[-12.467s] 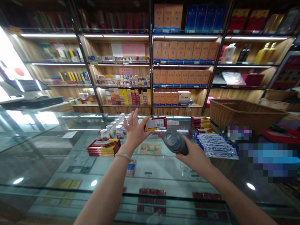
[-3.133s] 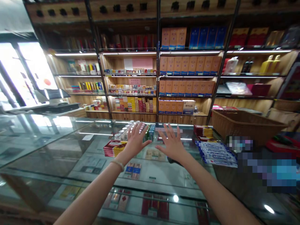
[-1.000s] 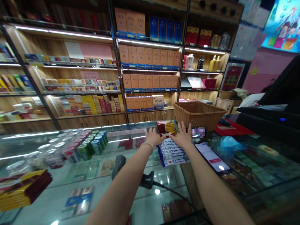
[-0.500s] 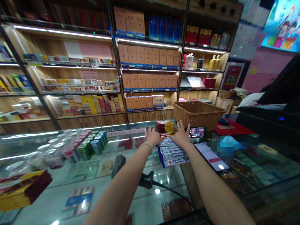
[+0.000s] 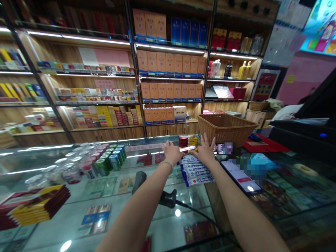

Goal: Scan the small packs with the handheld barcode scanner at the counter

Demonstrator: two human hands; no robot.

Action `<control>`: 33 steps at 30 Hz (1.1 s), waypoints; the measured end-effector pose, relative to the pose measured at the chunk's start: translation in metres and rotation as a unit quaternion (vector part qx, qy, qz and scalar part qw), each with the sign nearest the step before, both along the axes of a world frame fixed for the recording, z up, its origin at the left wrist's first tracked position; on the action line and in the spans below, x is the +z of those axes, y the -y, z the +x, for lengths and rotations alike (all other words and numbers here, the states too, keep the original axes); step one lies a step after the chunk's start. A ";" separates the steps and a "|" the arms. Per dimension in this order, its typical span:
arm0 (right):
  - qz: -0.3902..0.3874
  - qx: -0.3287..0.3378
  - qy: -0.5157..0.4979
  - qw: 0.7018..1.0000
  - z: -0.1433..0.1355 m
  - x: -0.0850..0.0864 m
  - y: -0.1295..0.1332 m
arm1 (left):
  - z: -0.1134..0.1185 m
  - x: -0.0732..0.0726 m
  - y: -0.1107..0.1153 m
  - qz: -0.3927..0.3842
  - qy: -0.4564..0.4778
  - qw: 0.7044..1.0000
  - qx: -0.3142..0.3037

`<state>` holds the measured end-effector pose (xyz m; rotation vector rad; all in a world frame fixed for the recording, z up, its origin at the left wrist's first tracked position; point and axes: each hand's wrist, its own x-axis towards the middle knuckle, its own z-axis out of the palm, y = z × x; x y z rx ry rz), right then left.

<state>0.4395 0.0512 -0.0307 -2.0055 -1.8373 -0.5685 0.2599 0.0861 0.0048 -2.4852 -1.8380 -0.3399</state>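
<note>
Both arms reach forward over a glass counter. My left hand [image 5: 173, 154] is at the left of a row of blue-and-white snack packets [image 5: 196, 171], its fingers apart. On the row's right side, my right hand [image 5: 207, 151] has its fingers spread, pointing away from me. A pale, shiny strip-shaped packet [image 5: 187, 149] lies between the two thumbs; whether they touch it is hard to tell. Just beyond stands a stack of red-and-yellow packets [image 5: 188, 141]. Under my left forearm lies a black corded barcode scanner [image 5: 168, 198], partly hidden.
A wicker basket [image 5: 227, 127] stands behind my right hand. Phones [image 5: 243, 176] lie to the right, near a red mat [image 5: 267, 145]. Cans [image 5: 103, 164], jars [image 5: 70, 171] and more red-and-yellow packets [image 5: 39, 206] stand at left. Stocked shelves [image 5: 168, 77] line the back.
The whole view has shifted slightly, so things sit further right. The pale packet between my thumbs shows more clearly now. My hands stay at the packets with fingers spread.
</note>
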 end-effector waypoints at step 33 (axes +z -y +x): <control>0.330 0.096 -0.109 0.933 -0.143 0.076 0.050 | -0.160 0.075 0.075 0.345 0.108 0.931 0.045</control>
